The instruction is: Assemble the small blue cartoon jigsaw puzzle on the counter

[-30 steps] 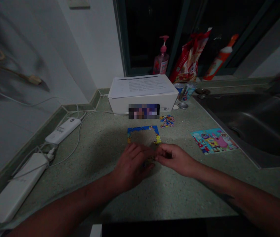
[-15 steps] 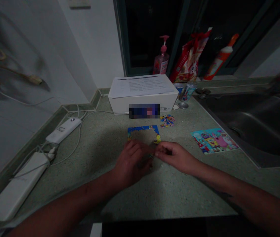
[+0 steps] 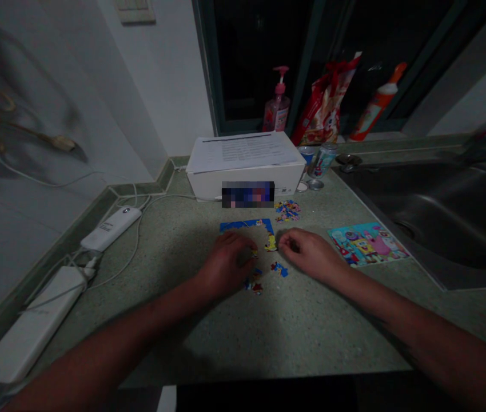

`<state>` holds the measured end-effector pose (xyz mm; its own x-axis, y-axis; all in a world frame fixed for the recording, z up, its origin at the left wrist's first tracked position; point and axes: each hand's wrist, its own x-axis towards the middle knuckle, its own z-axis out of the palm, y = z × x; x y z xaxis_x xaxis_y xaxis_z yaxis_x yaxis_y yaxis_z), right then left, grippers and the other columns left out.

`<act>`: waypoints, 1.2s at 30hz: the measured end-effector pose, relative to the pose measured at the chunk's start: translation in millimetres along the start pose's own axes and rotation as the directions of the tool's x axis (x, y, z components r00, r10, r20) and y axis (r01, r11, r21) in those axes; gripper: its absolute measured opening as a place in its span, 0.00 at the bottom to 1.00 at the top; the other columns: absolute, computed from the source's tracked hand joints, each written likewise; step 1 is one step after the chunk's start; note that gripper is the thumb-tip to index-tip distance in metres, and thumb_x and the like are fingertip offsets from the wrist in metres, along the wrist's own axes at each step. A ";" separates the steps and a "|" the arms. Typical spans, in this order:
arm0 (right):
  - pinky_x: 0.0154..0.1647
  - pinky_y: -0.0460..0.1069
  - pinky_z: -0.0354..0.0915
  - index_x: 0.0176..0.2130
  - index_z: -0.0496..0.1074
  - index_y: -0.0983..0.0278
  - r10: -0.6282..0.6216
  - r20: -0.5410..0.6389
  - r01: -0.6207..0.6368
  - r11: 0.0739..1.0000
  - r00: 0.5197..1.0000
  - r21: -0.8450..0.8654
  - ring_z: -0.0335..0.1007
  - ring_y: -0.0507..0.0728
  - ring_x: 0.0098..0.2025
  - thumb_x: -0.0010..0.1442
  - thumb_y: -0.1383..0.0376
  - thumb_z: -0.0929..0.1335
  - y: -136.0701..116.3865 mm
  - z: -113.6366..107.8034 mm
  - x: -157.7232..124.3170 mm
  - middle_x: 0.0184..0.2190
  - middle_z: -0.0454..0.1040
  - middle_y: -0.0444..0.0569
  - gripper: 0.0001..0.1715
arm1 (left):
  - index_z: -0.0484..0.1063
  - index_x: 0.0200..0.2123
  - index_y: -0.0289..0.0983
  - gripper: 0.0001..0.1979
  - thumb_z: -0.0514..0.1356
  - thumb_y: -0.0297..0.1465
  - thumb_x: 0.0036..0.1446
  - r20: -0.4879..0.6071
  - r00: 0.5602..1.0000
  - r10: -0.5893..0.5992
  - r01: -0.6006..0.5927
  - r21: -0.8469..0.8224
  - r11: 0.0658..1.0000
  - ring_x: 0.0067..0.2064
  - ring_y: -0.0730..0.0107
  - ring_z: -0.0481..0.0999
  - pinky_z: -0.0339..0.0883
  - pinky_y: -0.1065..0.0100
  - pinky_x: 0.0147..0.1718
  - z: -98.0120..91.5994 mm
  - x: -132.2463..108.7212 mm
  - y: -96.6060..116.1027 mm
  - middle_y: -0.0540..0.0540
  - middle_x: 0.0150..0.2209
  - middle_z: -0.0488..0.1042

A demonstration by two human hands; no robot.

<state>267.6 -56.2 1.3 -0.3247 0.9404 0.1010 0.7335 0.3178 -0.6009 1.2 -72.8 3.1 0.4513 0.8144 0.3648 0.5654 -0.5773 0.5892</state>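
Note:
A partly joined jigsaw puzzle border [image 3: 247,223], blue along the top with a yellow figure down its right side, lies flat on the counter. My left hand [image 3: 228,262] is over its lower left, fingers curved around a small yellowish puzzle piece [image 3: 254,252] at the fingertips. Just right of the border, my right hand [image 3: 305,250] has its fingers pinched together; whatever they hold is hidden. Between and below the hands are loose blue pieces [image 3: 281,269] and red-brown pieces [image 3: 257,288]. Farther back lies a pile of mixed pieces [image 3: 288,210].
A colourful cartoon picture card [image 3: 369,245] lies on the right beside the metal sink [image 3: 449,229]. Behind the puzzle stands a white box [image 3: 245,166] with a paper on top. Cans [image 3: 324,160] stand beside it. A white power strip [image 3: 32,326] and cables lie left.
My hands have moved apart, the left drawing back leftward and the right shifting slightly up and right. Loose pieces between them have come into view.

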 end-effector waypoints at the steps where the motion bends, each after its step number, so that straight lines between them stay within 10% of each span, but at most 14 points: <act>1: 0.35 0.52 0.63 0.38 0.78 0.60 -0.001 0.000 0.001 1.000 1.000 0.000 0.75 0.58 0.32 0.65 0.60 0.66 0.3 1.1 -0.1 0.33 0.82 0.50 0.11 | 0.78 0.44 0.41 0.11 0.69 0.24 0.58 0.010 1.000 0.002 -0.002 0.001 1.000 0.52 0.50 0.80 0.74 0.45 0.55 0.2 2.9 0.6 0.42 0.45 0.82; 36: 0.35 0.53 0.63 0.39 0.77 0.60 0.005 0.019 -0.004 0.999 1.000 -0.045 0.75 0.59 0.33 0.66 0.61 0.65 1.4 5.6 -0.3 0.34 0.81 0.50 0.11 | 0.81 0.46 0.39 0.11 0.68 0.23 0.61 0.050 0.997 -0.067 0.066 0.022 0.998 0.54 0.49 0.79 0.70 0.45 0.58 35.1 24.7 -5.0 0.41 0.47 0.84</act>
<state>265.4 -56.7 -4.0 -0.3323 0.9395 0.0835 0.7608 0.3194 -0.5650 33.8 -51.9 -16.0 0.4462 0.8472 0.2883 0.6092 -0.5235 0.5957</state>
